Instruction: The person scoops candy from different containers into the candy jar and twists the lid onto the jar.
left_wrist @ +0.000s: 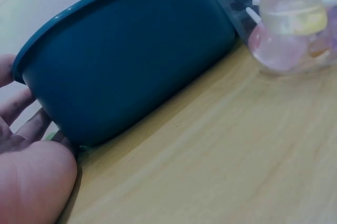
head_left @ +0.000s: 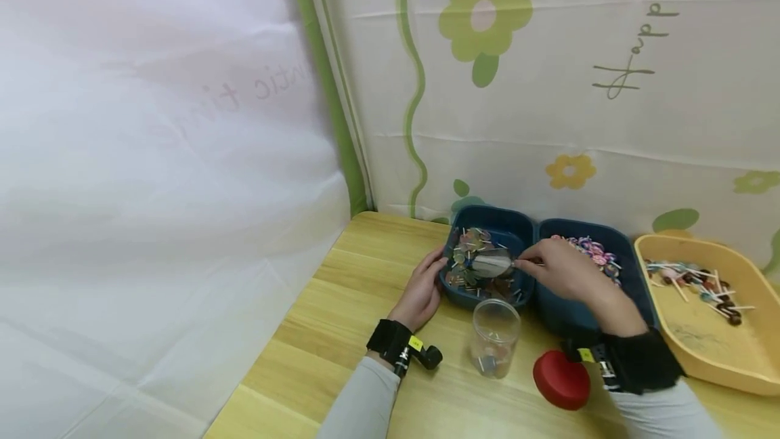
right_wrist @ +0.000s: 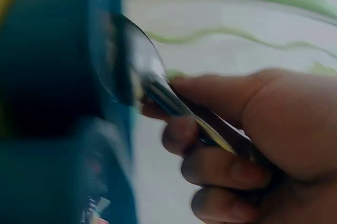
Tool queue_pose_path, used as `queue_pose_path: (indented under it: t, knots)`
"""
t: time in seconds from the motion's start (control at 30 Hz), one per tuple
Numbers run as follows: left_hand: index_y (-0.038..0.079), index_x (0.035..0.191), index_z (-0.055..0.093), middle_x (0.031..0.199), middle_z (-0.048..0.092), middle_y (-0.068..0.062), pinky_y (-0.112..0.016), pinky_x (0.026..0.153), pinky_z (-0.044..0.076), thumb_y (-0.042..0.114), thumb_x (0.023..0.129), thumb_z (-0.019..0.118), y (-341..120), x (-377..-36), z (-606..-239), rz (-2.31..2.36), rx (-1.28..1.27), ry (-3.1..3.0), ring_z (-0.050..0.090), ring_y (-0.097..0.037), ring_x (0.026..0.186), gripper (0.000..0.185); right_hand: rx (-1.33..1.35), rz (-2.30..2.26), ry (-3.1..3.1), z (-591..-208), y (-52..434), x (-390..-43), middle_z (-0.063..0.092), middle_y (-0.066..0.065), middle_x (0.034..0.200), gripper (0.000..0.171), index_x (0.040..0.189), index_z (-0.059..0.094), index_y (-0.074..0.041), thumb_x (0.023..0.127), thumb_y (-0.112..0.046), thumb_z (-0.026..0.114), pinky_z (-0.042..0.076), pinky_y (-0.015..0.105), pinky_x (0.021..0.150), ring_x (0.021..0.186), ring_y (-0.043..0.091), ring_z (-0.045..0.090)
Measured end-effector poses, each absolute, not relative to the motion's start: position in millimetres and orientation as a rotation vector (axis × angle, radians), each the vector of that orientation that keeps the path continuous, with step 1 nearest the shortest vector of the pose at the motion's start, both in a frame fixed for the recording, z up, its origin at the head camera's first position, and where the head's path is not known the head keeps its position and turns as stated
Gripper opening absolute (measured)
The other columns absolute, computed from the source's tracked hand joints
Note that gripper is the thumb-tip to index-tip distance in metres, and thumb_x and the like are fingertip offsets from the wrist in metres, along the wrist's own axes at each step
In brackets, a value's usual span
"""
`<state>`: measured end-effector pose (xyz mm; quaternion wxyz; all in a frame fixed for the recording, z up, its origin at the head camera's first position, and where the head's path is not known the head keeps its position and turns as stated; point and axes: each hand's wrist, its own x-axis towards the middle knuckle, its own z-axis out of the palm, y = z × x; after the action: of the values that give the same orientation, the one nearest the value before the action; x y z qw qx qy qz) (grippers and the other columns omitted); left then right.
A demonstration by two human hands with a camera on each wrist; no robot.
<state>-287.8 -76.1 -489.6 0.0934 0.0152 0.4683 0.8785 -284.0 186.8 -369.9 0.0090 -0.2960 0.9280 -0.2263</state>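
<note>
My left hand (head_left: 422,290) rests against the left wall of a dark blue tub (head_left: 456,295) filled with small wrapped lollipops (head_left: 472,256); its fingers (left_wrist: 23,121) touch the tub (left_wrist: 131,61) side. My right hand (head_left: 563,269) grips the handle of a metal spoon (head_left: 492,264) whose bowl lies over the lollipops in that tub. The right wrist view shows the spoon (right_wrist: 139,61) pinched between thumb and fingers (right_wrist: 210,166). A clear plastic jar (head_left: 495,337) stands open in front of the tub, with a few sweets at its bottom. Its red lid (head_left: 562,379) lies to the right.
A second dark blue tub (head_left: 630,276) with pink and purple sweets adjoins the first on the right. A yellow tray (head_left: 701,337) with lollipops sits at the far right. The wooden table (head_left: 323,330) meets a flowered fabric wall behind and a white sheet at left.
</note>
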Motion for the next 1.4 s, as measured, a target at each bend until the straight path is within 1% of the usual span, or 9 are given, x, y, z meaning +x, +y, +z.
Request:
queue_pose_path:
  t: [0.23, 0.3, 0.43, 0.5, 0.67, 0.8, 0.9, 1.07, 1.4]
  knots:
    - [0.01, 0.156, 0.041, 0.161, 0.031, -0.014, -0.027, 0.093, 0.041, 0.016, 0.11, 0.047, -74.2, -287.6, -489.1, 2.609, 0.041, 1.376, 0.044, -0.018, 0.123, 0.047, -0.836, -0.739, 2.927, -403.4, 164.7, -293.0, 0.054, -0.003, 0.06, 0.022, 0.106, 0.079, -0.005, 0.104, -0.019, 0.062, 0.035, 0.031, 0.053, 0.051, 0.012, 0.045]
    - [0.01, 0.156, 0.041, 0.161, 0.031, -0.015, -0.026, 0.092, 0.042, 0.016, 0.11, 0.047, -74.5, -287.7, -488.9, 2.612, 0.05, 1.381, 0.045, -0.018, 0.121, 0.047, -0.837, -0.773, 2.92, -404.9, 165.7, -294.5, 0.058, -0.002, 0.064, 0.022, 0.109, 0.078, -0.005, 0.103, -0.018, 0.062, 0.035, 0.031, 0.054, 0.052, 0.012, 0.045]
    - [0.011, 0.155, 0.042, 0.16, 0.033, -0.012, -0.027, 0.092, 0.042, 0.014, 0.11, 0.047, -75.5, -287.2, -488.8, 2.611, 0.036, 1.39, 0.044, -0.018, 0.121, 0.046, -0.886, -0.864, 2.826, -404.4, 172.1, -298.1, 0.071, 0.004, 0.085, 0.027, 0.12, 0.075, 0.0, 0.104, -0.018, 0.061, 0.04, 0.033, 0.06, 0.061, 0.011, 0.051]
    - [0.012, 0.154, 0.044, 0.16, 0.034, -0.009, -0.027, 0.095, 0.041, 0.014, 0.109, 0.048, -75.7, -287.3, -489.6, 2.61, 0.017, 1.39, 0.044, -0.018, 0.126, 0.045, -0.927, -0.908, 2.771, -405.2, 176.2, -300.4, 0.073, 0.004, 0.09, 0.027, 0.118, 0.075, -0.001, 0.105, -0.019, 0.06, 0.042, 0.032, 0.062, 0.065, 0.009, 0.053]
    - [0.011, 0.153, 0.046, 0.161, 0.034, -0.008, -0.03, 0.111, 0.034, 0.015, 0.109, 0.049, -75.7, -287.7, -492.1, 2.611, 0.009, 1.394, 0.038, -0.019, 0.141, 0.044, -1.066, -1.044, 2.645, -408.6, 186.7, -304.8, 0.064, -0.002, 0.078, 0.02, 0.104, 0.077, -0.006, 0.105, -0.016, 0.06, 0.042, 0.028, 0.06, 0.064, 0.006, 0.05]
    - [0.01, 0.153, 0.046, 0.161, 0.036, -0.009, -0.036, 0.12, 0.028, 0.016, 0.109, 0.048, -75.6, -288.2, -492.3, 2.612, 0.032, 1.395, 0.035, -0.021, 0.146, 0.044, -1.107, -1.133, 2.553, -408.6, 194.7, -305.0, 0.065, -0.004, 0.084, 0.019, 0.11, 0.076, -0.006, 0.104, -0.012, 0.06, 0.044, 0.026, 0.062, 0.069, 0.007, 0.052]
    - [0.01, 0.153, 0.045, 0.161, 0.036, -0.009, -0.037, 0.121, 0.027, 0.014, 0.109, 0.048, -75.6, -288.3, -491.0, 2.61, 0.041, 1.401, 0.036, -0.021, 0.147, 0.044, -1.096, -1.184, 2.5, -408.0, 198.6, -304.6, 0.067, 0.0, 0.091, 0.021, 0.116, 0.075, -0.004, 0.105, -0.011, 0.058, 0.045, 0.027, 0.062, 0.071, 0.009, 0.053]
    - [0.009, 0.154, 0.045, 0.159, 0.038, -0.01, -0.037, 0.12, 0.03, 0.013, 0.109, 0.048, -75.6, -287.7, -489.5, 2.6, 0.052, 1.427, 0.04, -0.021, 0.143, 0.045, -1.052, -1.253, 2.458, -408.9, 201.8, -306.1, 0.061, 0.009, 0.083, 0.022, 0.118, 0.074, -0.003, 0.105, -0.013, 0.059, 0.042, 0.031, 0.058, 0.066, 0.012, 0.049]
    - [0.009, 0.152, 0.047, 0.157, 0.041, -0.01, -0.038, 0.12, 0.03, 0.015, 0.108, 0.051, -75.4, -287.6, -489.3, 2.607, 0.037, 1.422, 0.041, -0.021, 0.143, 0.044, -1.031, -1.264, 2.481, -411.1, 206.2, -310.8, 0.049, -0.003, 0.073, 0.021, 0.117, 0.075, -0.006, 0.105, -0.014, 0.059, 0.04, 0.031, 0.056, 0.062, 0.012, 0.045]
